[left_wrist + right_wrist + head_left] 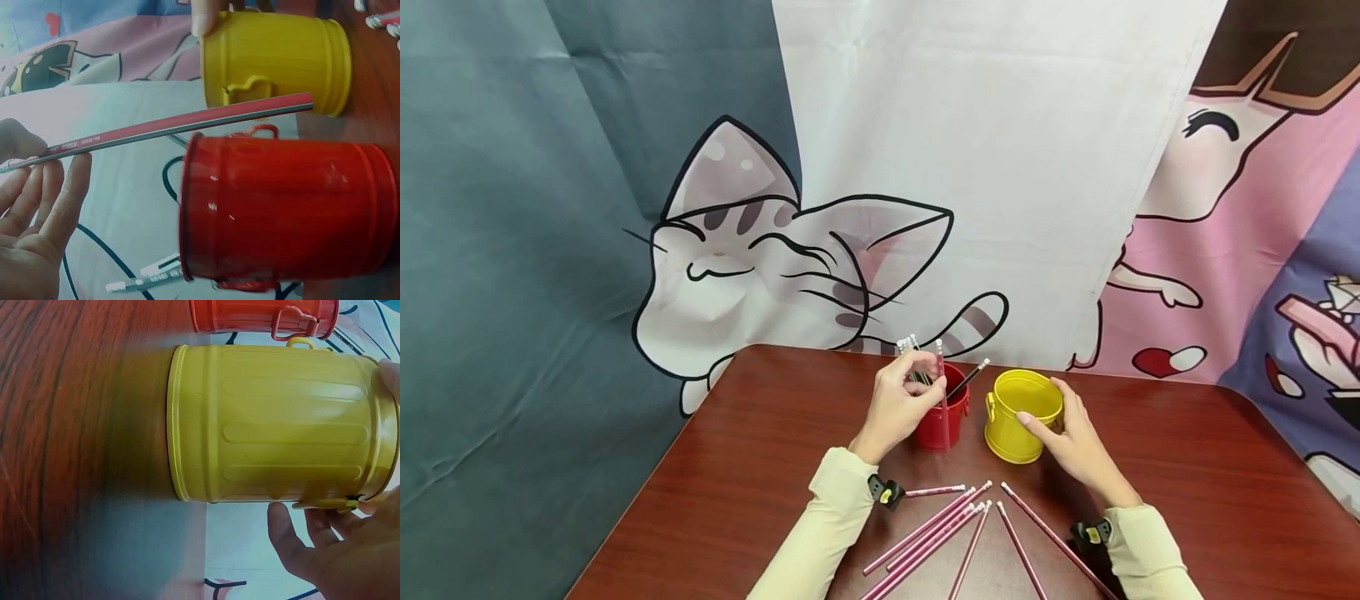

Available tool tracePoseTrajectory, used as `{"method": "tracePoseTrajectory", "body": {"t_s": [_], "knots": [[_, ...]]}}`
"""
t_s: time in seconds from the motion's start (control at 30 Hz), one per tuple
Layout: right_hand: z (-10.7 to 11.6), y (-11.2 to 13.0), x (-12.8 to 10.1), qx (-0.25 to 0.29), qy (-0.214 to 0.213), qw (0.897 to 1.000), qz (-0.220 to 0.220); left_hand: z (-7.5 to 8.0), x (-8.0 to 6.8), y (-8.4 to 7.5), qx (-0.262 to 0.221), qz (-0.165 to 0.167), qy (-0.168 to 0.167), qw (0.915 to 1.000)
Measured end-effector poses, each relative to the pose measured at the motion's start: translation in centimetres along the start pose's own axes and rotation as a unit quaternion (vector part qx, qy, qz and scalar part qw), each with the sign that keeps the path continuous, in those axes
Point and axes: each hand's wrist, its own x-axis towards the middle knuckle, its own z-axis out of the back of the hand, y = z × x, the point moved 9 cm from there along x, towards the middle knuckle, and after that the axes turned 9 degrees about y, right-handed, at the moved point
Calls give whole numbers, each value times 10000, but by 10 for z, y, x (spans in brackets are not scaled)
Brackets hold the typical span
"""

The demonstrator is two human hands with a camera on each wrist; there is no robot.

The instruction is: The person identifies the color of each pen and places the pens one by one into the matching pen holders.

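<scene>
My left hand [901, 398] pinches a red pencil [187, 122] near its top end, between thumb and fingertips. The pencil stands nearly upright, its lower end down in front of the red bucket [931, 437] in the head view. Out of the bucket's mouth lean a dark pencil [970, 377] and several white-tipped pencils, partly hidden by the left hand. Just to the right stands a yellow bucket [1013, 440], upright with its mouth up. My right hand [1081, 442] grips its rim, thumb at the near side and fingers round the right side.
Several pink pencils [925, 533] lie fanned out on the brown table [760, 467] in front of the buckets. A single pencil [934, 492] lies crosswise near the left wrist. Behind the table's far edge hangs a cloth [1000, 167] printed with cartoon figures.
</scene>
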Motion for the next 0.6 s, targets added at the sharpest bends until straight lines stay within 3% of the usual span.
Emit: {"method": "tracePoseTrajectory", "body": {"t_s": [0.2,0.3,0.6], "knots": [[0,0,-1,22,11,10000,-39,-7,10,15,204,-163,103,9996],[0,-1,-1,53,-11,10000,-59,-10,16,12,282,-142,141,9994],[-2,-2,0,89,35,9999,-82,-16,34,-34,303,-518,325,9977]]}}
